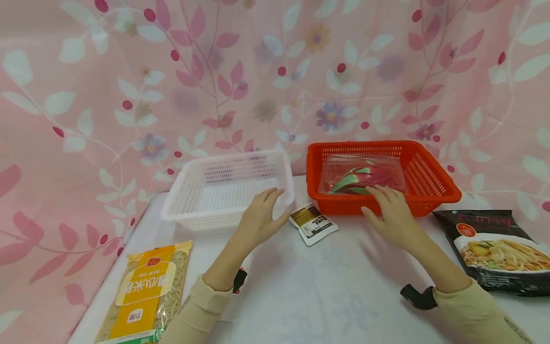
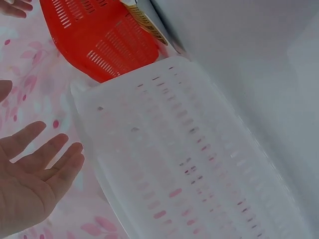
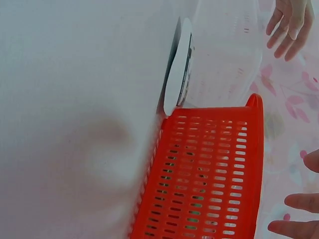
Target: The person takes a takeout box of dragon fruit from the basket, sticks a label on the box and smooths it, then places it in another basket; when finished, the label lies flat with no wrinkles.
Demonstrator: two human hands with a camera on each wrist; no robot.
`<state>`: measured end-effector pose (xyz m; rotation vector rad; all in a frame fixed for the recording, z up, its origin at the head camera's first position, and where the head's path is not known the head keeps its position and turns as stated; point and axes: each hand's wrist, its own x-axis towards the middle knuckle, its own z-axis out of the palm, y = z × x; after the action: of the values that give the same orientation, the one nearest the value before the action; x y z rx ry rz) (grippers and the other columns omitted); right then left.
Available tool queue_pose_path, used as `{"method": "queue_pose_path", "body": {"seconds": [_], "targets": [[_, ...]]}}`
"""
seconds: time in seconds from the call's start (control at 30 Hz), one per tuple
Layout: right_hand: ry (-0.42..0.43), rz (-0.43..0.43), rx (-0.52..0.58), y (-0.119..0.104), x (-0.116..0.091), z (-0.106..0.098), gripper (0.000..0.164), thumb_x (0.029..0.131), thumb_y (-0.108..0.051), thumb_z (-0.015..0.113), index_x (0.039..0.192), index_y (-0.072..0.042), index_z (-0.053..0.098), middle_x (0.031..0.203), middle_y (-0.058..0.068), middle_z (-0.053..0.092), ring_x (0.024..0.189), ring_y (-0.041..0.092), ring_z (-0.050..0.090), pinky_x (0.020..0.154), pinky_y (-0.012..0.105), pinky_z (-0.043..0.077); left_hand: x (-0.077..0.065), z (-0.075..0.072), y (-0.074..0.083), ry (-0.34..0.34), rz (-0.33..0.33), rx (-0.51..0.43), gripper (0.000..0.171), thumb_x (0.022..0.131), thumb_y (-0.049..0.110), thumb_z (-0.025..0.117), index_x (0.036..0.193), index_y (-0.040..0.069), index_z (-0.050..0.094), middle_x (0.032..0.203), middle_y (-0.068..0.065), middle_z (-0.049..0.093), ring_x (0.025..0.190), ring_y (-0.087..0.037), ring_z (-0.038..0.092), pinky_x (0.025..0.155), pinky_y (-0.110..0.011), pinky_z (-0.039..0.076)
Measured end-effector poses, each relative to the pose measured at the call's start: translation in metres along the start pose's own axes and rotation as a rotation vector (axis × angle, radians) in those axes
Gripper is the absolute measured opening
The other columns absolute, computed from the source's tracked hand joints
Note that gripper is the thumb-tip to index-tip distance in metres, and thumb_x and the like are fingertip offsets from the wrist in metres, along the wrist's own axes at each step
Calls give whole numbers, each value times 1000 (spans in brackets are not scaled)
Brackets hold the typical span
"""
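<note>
Fingers loosely bent and holding nothing, my left hand (image 1: 259, 220) hovers by the front right corner of the white plastic basket (image 1: 185, 203). That basket holds nothing in the head view. On the other side, my right hand (image 1: 395, 222) is in front of the red plastic basket (image 1: 434, 196), its fingertips overlapping the front rim in the head view. Its fingers (image 3: 299, 201) are spread in the right wrist view. Inside the red basket lies a clear plastic box (image 1: 328, 174) with a pink and green dragon fruit (image 1: 365, 179) in it.
A small white packet with a brown label (image 1: 313, 223) lies between the baskets. The yellow food bag (image 1: 146, 291) lies at the front left, a black noodle bag (image 1: 498, 251) at the right. Behind the baskets hangs a pink floral curtain (image 1: 258, 95).
</note>
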<state>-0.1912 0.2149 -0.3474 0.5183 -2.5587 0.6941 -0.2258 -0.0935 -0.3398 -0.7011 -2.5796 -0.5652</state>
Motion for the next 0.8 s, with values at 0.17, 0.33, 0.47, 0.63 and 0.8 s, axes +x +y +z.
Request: {"method": "queue_pose_path", "body": {"seconds": [0.17,0.33,0.47,0.63,0.8], "targets": [[-33,61,35,7,4,-8,51,86,-17,61,129,6,43,127,29,41,117,47,30,93,64,26,12,2,10,-61,-36,-76,48,87,36,56,128,11,52,129,-8,51,118,-25,45,97,-40,39],[-34,77,42,11,7,-14,50,87,-15,60,128,7,42,126,30,42,116,47,31,92,63,27,24,2,18,-101,-31,-89,50,87,38,56,130,12,51,129,-6,51,118,-24,46,96,-40,40],[-40,98,51,13,10,-15,49,88,-15,59,128,7,42,125,29,42,114,47,32,92,63,28,30,4,21,-125,-34,-99,51,87,38,57,130,12,50,129,-5,52,117,-23,46,95,-40,41],[-52,124,60,18,10,-15,48,88,-15,59,128,6,42,126,30,43,112,46,33,90,64,29,36,8,23,-128,-38,-126,51,86,37,60,129,11,51,128,-4,52,117,-22,46,94,-40,42],[-64,143,68,23,11,-17,48,89,-15,58,129,6,42,125,30,43,110,46,33,88,64,30,42,11,26,-128,-34,-167,51,86,36,61,130,11,51,127,-3,53,116,-20,47,94,-39,42]]}}
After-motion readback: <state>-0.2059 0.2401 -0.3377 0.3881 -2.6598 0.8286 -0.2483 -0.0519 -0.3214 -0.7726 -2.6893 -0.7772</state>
